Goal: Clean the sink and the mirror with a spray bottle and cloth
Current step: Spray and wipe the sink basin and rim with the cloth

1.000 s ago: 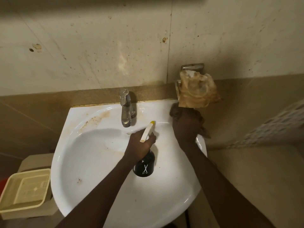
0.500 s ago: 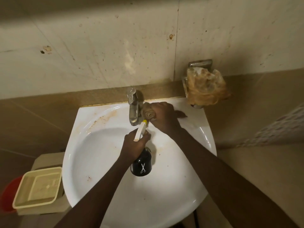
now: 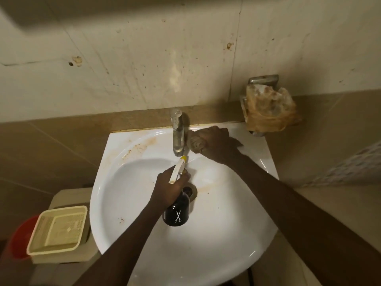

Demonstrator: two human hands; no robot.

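A white sink [image 3: 208, 240] fills the middle of the view, with brown stains on its back left ledge. My left hand [image 3: 170, 187] grips the neck of a black spray bottle [image 3: 176, 213] with a white and yellow nozzle, held over the drain [image 3: 192, 190]. My right hand [image 3: 215, 144] grips a bunched brown cloth [image 3: 195, 142] and presses it on the back ledge right beside the metal tap [image 3: 177, 133]. No mirror is in view.
A wall-mounted metal holder with a crumpled brownish plastic bag [image 3: 270, 109] hangs at the sink's back right corner. A cream plastic basket [image 3: 58, 230] sits on a block to the left, with a red bucket [image 3: 19, 238] behind it. Stained tiled wall behind.
My right hand with the cloth has moved left along the back ledge, from the right corner to the tap's base. My left hand with the bottle stays over the basin.
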